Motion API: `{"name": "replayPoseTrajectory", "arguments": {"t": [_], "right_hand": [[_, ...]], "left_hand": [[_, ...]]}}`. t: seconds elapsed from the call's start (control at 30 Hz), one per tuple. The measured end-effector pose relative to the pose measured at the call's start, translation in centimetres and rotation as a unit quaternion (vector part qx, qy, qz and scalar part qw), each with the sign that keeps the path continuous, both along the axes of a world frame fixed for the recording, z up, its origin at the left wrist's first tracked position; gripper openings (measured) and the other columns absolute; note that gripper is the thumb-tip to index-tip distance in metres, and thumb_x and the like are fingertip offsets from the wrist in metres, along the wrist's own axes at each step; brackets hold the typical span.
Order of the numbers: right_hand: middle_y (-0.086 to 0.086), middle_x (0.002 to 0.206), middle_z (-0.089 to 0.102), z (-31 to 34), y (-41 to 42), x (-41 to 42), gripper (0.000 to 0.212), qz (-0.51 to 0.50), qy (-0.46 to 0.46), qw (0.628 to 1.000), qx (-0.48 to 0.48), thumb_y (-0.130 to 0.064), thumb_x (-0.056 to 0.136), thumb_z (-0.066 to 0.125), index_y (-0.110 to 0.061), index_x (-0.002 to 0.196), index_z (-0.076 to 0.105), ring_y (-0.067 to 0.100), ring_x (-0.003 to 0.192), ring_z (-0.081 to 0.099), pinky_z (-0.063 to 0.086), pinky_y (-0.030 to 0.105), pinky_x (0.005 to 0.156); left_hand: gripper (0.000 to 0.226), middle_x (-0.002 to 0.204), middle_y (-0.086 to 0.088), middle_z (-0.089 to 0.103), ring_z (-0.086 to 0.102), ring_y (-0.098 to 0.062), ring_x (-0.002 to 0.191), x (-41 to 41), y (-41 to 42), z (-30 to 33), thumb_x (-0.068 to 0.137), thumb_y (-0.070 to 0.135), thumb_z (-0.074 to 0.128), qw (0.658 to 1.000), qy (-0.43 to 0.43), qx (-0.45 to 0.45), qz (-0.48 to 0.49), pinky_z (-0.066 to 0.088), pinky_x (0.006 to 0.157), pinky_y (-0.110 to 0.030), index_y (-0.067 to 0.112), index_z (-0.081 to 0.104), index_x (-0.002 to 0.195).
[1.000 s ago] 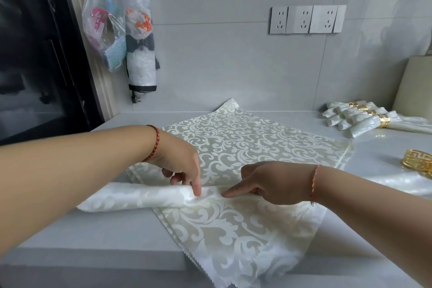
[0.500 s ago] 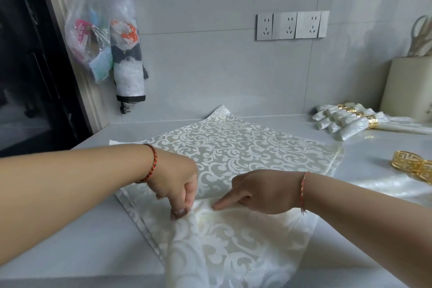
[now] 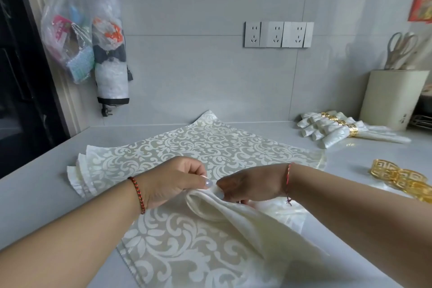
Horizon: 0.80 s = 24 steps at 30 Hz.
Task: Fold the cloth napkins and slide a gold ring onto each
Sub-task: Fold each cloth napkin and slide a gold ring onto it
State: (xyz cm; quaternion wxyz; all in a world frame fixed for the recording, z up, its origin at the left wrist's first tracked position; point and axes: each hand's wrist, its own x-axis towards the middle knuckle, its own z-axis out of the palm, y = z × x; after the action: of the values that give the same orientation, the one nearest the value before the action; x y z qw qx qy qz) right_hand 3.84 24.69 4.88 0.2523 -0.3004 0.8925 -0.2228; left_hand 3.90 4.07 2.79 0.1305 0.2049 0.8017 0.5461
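A rolled cream damask napkin is bent in the middle, and its two halves trail toward me over a stack of flat patterned napkins. My left hand pinches the fold from the left. My right hand grips the same fold from the right, its fingers curled under the cloth. Loose gold rings lie on the counter at the right. Several finished napkins with gold rings lie at the back right.
A grey counter meets a tiled wall with sockets. Plastic bags and a bag holder hang at the left by a dark doorway. A cream utensil holder with scissors stands at the far right.
The rolled napkin lay sideways under both index fingers; my left hand swung its left end toward me, folding it in half. Both hands now pinch the bend together.
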Motion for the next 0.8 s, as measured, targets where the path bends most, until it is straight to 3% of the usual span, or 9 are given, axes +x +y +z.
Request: {"name": "replayPoseTrajectory", "arguments": {"t": [0.1, 0.2, 0.33, 0.43, 0.53, 0.63, 0.7, 0.8], "right_hand": [[-0.006, 0.068, 0.043, -0.2, 0.6, -0.3, 0.024, -0.010, 0.002, 1.000, -0.015, -0.028, 0.094, 0.052, -0.022, 0.072, 0.045, 0.011, 0.067, 0.038, 0.033, 0.028, 0.070], [-0.009, 0.064, 0.044, -0.3, 1.1, -0.5, 0.021, -0.034, -0.001, 0.999, -0.028, -0.027, 0.092, 0.055, -0.020, 0.073, 0.049, 0.007, 0.060, 0.040, 0.033, 0.024, 0.064], [-0.012, 0.060, 0.050, -0.1, 2.2, -1.0, 0.028, -0.077, 0.052, 0.995, 0.034, -0.034, 0.090, 0.056, -0.023, 0.065, 0.050, 0.005, 0.052, 0.044, 0.037, 0.021, 0.056], [-0.010, 0.060, 0.048, 0.0, 3.4, -1.2, 0.028, -0.093, 0.085, 0.988, 0.090, -0.028, 0.091, 0.056, -0.022, 0.064, 0.049, 0.005, 0.053, 0.042, 0.034, 0.019, 0.054], [-0.008, 0.059, 0.046, -0.2, 4.6, -1.1, 0.029, -0.112, 0.097, 0.980, 0.131, -0.027, 0.089, 0.058, -0.021, 0.062, 0.049, 0.007, 0.053, 0.040, 0.032, 0.019, 0.053], [-0.007, 0.057, 0.044, -0.4, 5.5, -0.9, 0.030, -0.118, 0.106, 0.974, 0.159, -0.031, 0.087, 0.058, -0.020, 0.061, 0.048, 0.009, 0.053, 0.038, 0.031, 0.022, 0.054], [-0.007, 0.056, 0.042, -0.6, 6.0, -0.8, 0.032, -0.117, 0.110, 0.974, 0.161, -0.033, 0.085, 0.059, -0.019, 0.059, 0.046, 0.011, 0.054, 0.036, 0.030, 0.024, 0.055], [-0.009, 0.053, 0.043, -1.0, 6.2, -0.8, 0.034, -0.112, 0.111, 0.975, 0.157, -0.035, 0.082, 0.062, -0.020, 0.055, 0.048, 0.011, 0.055, 0.038, 0.031, 0.026, 0.057]], "left_hand": [[0.015, 0.061, 0.002, 0.051, 0.045, -0.006, 0.055, -0.3, 1.6, -0.8, 0.071, 0.017, 0.073, 0.999, -0.012, 0.051, -0.015, 0.037, 0.052, -0.014, 0.014, 0.058, 0.066], [0.018, 0.060, 0.001, 0.053, 0.049, -0.010, 0.054, -0.6, 2.5, -1.4, 0.072, 0.019, 0.074, 0.998, -0.024, 0.060, -0.028, 0.041, 0.050, -0.017, 0.015, 0.057, 0.068], [0.032, 0.061, -0.006, 0.055, 0.050, -0.015, 0.048, -0.5, 3.0, -1.8, 0.071, 0.035, 0.079, 0.999, -0.015, -0.032, -0.025, 0.043, 0.048, -0.021, 0.013, 0.059, 0.080], [0.042, 0.075, -0.013, 0.062, 0.053, -0.013, 0.057, -0.2, 3.2, -1.8, 0.071, 0.032, 0.084, 0.996, -0.012, -0.089, -0.027, 0.044, 0.051, -0.024, 0.015, 0.059, 0.099], [0.035, 0.097, -0.005, 0.066, 0.054, -0.004, 0.057, -0.1, 3.6, -1.8, 0.074, 0.020, 0.076, 0.986, 0.052, -0.156, -0.012, 0.046, 0.053, -0.022, 0.035, 0.055, 0.098], [0.031, 0.087, 0.009, 0.060, 0.050, -0.003, 0.056, -0.1, 3.4, -1.8, 0.074, 0.014, 0.069, 0.986, 0.101, -0.133, 0.012, 0.045, 0.054, -0.018, 0.039, 0.056, 0.086], [0.026, 0.081, 0.008, 0.060, 0.054, -0.005, 0.063, 0.0, 3.1, -2.1, 0.074, 0.015, 0.073, 0.986, 0.120, -0.119, 0.018, 0.049, 0.061, -0.022, 0.034, 0.059, 0.082], [0.024, 0.083, 0.012, 0.058, 0.053, -0.004, 0.066, 0.3, 3.1, -2.6, 0.074, 0.013, 0.076, 0.963, 0.211, -0.166, 0.018, 0.048, 0.064, -0.020, 0.031, 0.060, 0.078]]}}
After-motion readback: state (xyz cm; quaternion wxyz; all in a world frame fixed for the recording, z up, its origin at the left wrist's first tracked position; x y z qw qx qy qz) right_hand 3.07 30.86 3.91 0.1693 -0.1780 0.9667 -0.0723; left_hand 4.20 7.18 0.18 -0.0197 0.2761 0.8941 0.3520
